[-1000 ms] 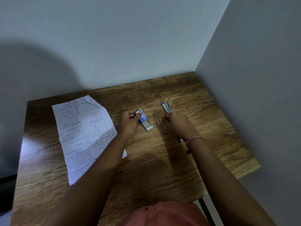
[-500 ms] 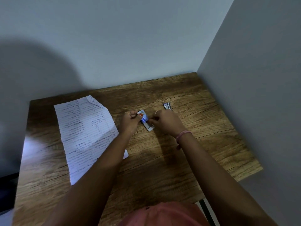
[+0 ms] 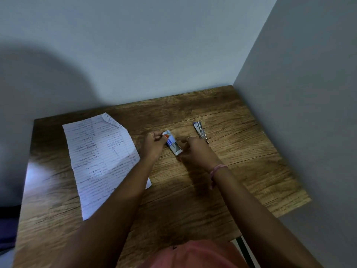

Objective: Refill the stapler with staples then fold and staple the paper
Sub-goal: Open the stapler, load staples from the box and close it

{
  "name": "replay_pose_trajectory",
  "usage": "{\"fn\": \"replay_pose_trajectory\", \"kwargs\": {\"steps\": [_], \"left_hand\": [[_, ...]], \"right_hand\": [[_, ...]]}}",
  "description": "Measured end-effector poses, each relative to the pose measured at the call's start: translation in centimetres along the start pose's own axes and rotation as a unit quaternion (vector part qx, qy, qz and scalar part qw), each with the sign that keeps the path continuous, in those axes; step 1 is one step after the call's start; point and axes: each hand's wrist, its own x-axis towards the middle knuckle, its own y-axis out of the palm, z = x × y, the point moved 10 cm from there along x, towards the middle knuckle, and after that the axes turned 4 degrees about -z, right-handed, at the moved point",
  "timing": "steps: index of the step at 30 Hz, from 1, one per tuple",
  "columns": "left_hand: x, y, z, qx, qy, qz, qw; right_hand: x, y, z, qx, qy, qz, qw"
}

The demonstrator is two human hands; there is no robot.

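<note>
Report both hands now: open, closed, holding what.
Left hand: closed on the sleeve end of the small blue-and-white cardboard staple box.
Right hand: fingers at the box's pulled-out white tray; cannot tell whether it grips.

The bench [image 3: 241, 167] is brown wood with dark grain streaks. At centre left lies white ruled paper [image 3: 100, 161] covered in dark handwriting. The staple box [image 3: 171, 141] at centre is blue, white and orange. The stapler [image 3: 200, 129] is silver-grey. A pink band [image 3: 217, 169] circles the right wrist.
</note>
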Motion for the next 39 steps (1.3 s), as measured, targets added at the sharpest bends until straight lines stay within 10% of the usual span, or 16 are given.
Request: {"fn": "replay_pose_trajectory", "kwargs": {"steps": [22,39], "left_hand": [[-1.5,0.4,-2.1,0.143,0.103,0.014,0.984],[-1.6,-0.8,-1.9,0.036,0.055,-0.074,0.995]], "right_hand": [[1.9,-1.1,0.5,0.042,-0.03,-0.146,0.988],[-7.0,-3.2,-4.1,-0.064,-0.06,-0.126,0.988]]}}
